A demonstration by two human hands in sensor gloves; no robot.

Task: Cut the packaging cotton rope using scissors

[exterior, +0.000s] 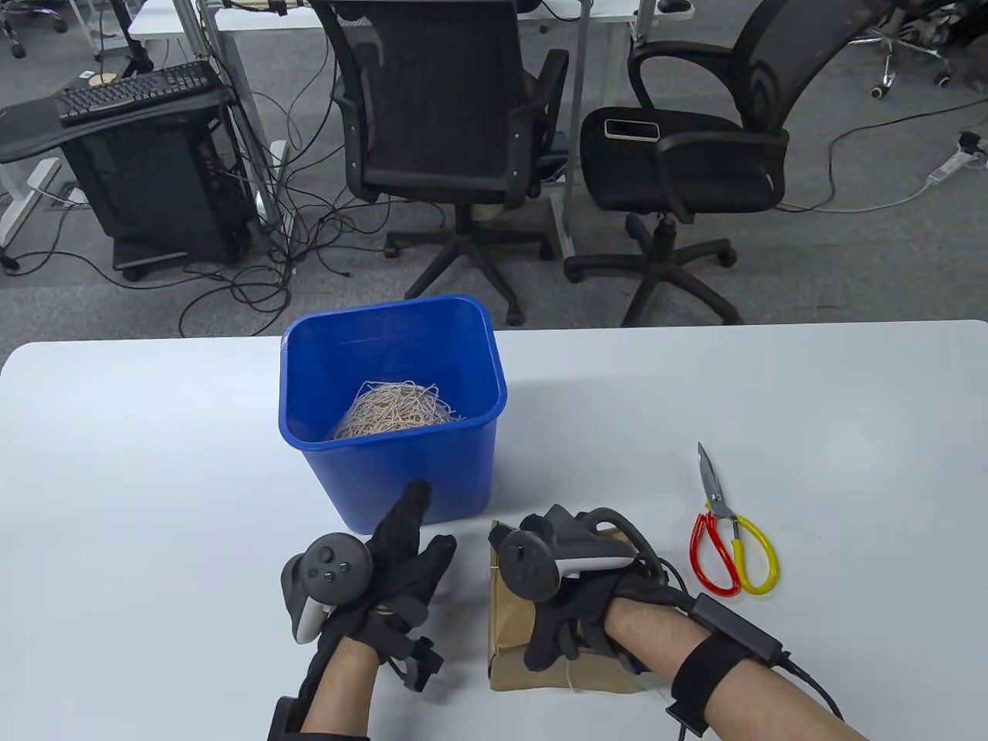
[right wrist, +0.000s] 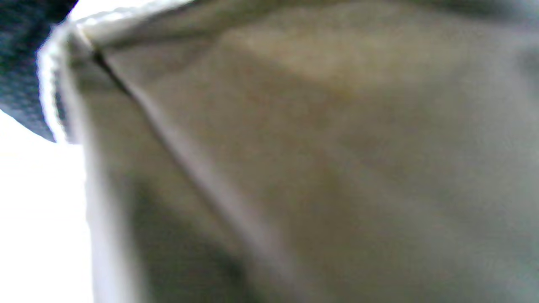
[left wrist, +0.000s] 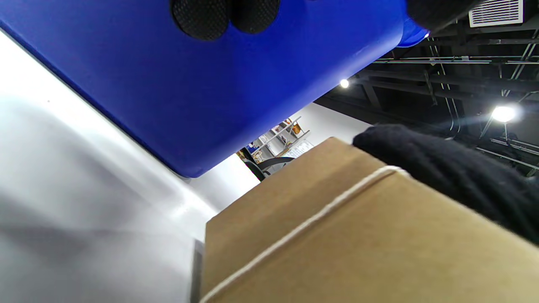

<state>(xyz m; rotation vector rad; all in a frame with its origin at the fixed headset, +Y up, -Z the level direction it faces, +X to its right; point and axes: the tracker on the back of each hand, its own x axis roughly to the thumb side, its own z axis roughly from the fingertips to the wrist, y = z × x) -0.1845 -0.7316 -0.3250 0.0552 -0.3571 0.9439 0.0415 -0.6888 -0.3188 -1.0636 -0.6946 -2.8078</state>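
Note:
A brown package tied with white cotton rope lies at the table's near middle. My right hand lies on top of it and holds it, its fingers over the far edge. The right wrist view shows only the blurred brown package close up. My left hand is open just left of the package, fingers stretched toward the blue bin, with its fingertips at the bin's front wall. Scissors with red and yellow handles lie shut on the table, right of the package, untouched.
The blue bin holds a tangle of cut cotton rope. The white table spreads left and right of the hands. Two office chairs and a computer desk stand beyond the far edge.

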